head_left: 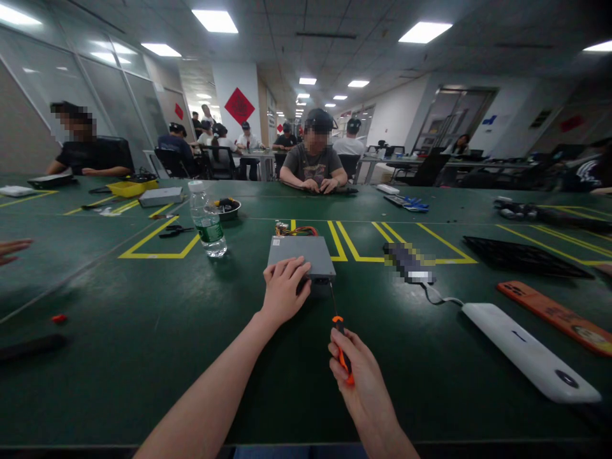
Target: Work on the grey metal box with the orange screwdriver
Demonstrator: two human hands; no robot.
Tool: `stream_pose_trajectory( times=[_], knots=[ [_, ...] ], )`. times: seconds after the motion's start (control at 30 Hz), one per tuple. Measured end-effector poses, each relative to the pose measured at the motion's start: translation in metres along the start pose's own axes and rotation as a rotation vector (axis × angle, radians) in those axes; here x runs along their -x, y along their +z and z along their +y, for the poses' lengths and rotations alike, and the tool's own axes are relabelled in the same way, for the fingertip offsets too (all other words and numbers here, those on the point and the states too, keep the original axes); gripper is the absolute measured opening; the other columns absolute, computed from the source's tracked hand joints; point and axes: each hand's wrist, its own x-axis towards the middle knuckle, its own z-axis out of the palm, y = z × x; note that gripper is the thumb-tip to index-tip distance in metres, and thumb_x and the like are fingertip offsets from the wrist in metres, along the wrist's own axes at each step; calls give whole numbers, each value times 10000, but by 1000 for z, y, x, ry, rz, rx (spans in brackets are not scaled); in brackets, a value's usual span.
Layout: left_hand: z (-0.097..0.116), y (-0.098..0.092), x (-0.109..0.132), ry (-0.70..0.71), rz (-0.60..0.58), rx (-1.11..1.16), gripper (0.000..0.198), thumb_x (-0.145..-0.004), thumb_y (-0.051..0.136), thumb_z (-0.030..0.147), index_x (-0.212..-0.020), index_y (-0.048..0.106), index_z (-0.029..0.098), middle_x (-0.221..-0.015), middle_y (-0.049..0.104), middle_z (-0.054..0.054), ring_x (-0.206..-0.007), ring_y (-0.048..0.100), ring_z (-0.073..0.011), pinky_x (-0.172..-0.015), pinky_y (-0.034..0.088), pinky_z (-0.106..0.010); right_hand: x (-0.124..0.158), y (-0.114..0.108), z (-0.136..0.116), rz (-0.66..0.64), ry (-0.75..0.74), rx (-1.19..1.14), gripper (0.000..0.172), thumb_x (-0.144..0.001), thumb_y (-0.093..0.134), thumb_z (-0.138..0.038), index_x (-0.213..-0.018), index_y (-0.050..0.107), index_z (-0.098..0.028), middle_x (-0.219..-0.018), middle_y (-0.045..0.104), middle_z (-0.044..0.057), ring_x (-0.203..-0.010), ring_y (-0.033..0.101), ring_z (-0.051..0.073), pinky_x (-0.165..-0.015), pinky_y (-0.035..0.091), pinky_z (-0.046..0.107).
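Note:
A grey metal box (306,252) with coloured wires at its far end lies on the green table (143,357) in front of me. My left hand (283,290) rests on its near left corner, fingers curled over the top edge. My right hand (356,376) grips an orange-and-black screwdriver (340,338). The shaft points forward, and its tip is at the box's near right corner.
A water bottle (206,220) stands left of the box. A white power bank (530,360) with a cable, an orange strip (557,315) and a black tray (521,255) lie to the right. Scissors (174,231) lie farther left. People sit across the table, and another person's hand (12,248) shows at the left edge.

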Motion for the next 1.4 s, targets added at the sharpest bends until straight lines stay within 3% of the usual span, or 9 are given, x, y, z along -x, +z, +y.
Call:
stream_pose_trajectory(
  times=[0.27,0.43,0.63,0.83,1.03,1.13,1.2,1.27,1.4],
  knots=[
    [0,0,1,-4,-2,-5,294,-852,494,285,-1139,554,288,-1249,569,-34,-1155,455,-252,-909,268,-444,0,1,-6,-20,133,-28,177,-756,662,-288,-797,613,-123,-623,524,-9,-437,439,33,-312,291,100],
    [-1,0,1,-8,-10,-17,313,-845,502,291,-1156,538,288,-1265,559,-26,-1165,448,-247,-921,258,-436,1,1,-14,2,78,-32,94,-770,637,-193,-734,574,-134,-643,525,-15,-424,410,21,-272,229,85],
    [0,0,1,-22,-14,-37,295,-842,498,299,-1133,545,283,-1261,563,-16,-1162,450,-242,-919,252,-429,6,8,-25,6,298,-146,230,-936,411,-232,-847,580,-103,-615,483,-23,-375,363,-1,-282,265,85],
    [0,0,1,-16,-16,-44,290,-849,489,311,-1132,546,282,-1258,563,-20,-1165,447,-246,-919,250,-429,5,9,-21,1,229,-109,143,-876,515,-194,-749,548,-136,-633,495,-26,-369,341,-6,-257,217,82],
    [0,0,1,0,1,-41,288,-846,504,304,-1130,547,281,-1247,569,-11,-1150,456,-233,-918,247,-426,3,6,-19,-64,231,-93,123,-859,531,-233,-839,575,-120,-629,503,-20,-405,385,9,-283,265,80],
    [0,1,1,3,7,-44,293,-845,506,301,-1133,550,279,-1242,572,-20,-1147,456,-239,-916,254,-426,1,-2,-18,-73,54,80,168,-781,633,-259,-871,568,-133,-690,543,-3,-479,471,39,-300,297,91],
    [-1,1,1,8,10,-45,297,-842,511,300,-1136,549,279,-1241,573,-19,-1147,456,-240,-912,261,-424,0,-9,-19,-61,-175,242,286,-707,710,-256,-923,544,-168,-834,585,14,-644,574,83,-453,463,132],
    [-1,2,1,13,16,-46,298,-839,517,298,-1134,548,279,-1244,571,-16,-1150,455,-242,-907,266,-424,0,-17,-21,-111,-473,404,378,-702,715,-286,-1003,498,-211,-974,579,19,-816,614,126,-677,538,218],
    [-3,3,1,21,27,-42,292,-841,514,292,-1131,546,282,-1244,570,-16,-1148,456,-245,-905,263,-434,0,-27,-25,-274,-913,903,250,-837,543,-284,-1070,475,-228,-1123,515,72,-1036,567,203,-895,483,387]
  ],
)
